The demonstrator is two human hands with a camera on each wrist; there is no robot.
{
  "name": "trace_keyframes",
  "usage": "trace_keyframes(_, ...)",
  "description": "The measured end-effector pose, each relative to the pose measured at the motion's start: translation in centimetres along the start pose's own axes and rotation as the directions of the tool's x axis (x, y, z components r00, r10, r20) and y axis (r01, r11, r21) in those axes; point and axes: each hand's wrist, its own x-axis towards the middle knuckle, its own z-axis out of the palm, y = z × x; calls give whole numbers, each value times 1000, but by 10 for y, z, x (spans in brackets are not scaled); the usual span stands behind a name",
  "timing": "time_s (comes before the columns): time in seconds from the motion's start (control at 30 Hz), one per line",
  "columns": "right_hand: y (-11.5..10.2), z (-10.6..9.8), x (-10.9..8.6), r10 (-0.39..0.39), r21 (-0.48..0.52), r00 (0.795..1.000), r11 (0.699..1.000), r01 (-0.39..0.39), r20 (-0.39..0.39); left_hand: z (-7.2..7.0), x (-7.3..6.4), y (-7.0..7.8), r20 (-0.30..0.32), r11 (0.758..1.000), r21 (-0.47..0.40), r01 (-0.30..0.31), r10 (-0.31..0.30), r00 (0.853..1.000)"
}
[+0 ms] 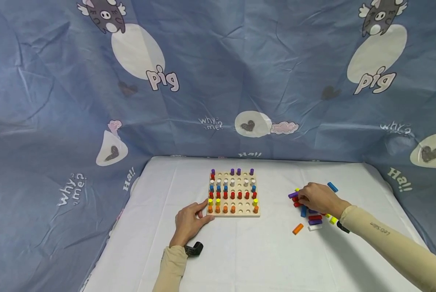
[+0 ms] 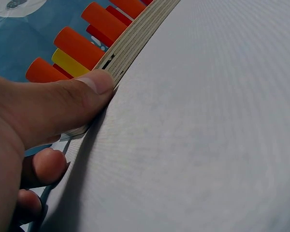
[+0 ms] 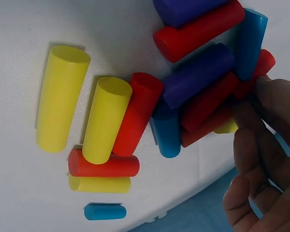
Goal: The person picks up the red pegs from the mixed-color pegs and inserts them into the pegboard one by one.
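A wooden pegboard [image 1: 234, 215] lies on the white table, with rows of orange, yellow, red, blue, white and purple pegs upright in its holes. The red row [image 1: 232, 195] spans the board; other rows show bare holes. My left hand [image 1: 190, 221] grips the board's near left corner. In the left wrist view its thumb [image 2: 94, 86] presses the front edge beside the orange pegs [image 2: 77, 47]. My right hand [image 1: 320, 198] reaches into a pile of loose pegs. In the right wrist view, its fingertips [image 3: 241, 113] touch red pegs [image 3: 208, 126]; whether they pinch one is unclear.
Around the pile lie a blue peg [image 1: 333, 187], an orange peg [image 1: 298, 228], a white peg [image 1: 315, 228] and yellow pegs [image 3: 63, 99]. White cloth [image 1: 262, 251] covers the table. A blue printed curtain [image 1: 203, 81] stands behind and at both sides.
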Motion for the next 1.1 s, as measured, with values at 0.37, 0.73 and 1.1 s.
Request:
trace_keyframes(0.37, 2, 3, -2, -11, 22, 1000, 1000, 10, 22, -2, 3, 0, -3, 1000, 6, -8, 8, 1000)
trace_keyframes(0.73, -4, 5, -4, -24, 31, 1000, 999, 24, 2, -1, 3, 0, -1, 1000, 1, -9, 9, 1000)
trace_keyframes(1.1, -5, 11, -3, 1, 14, 999, 1000, -2, 34, -1, 0, 1, 7, 1000, -6, 7, -7, 1000)
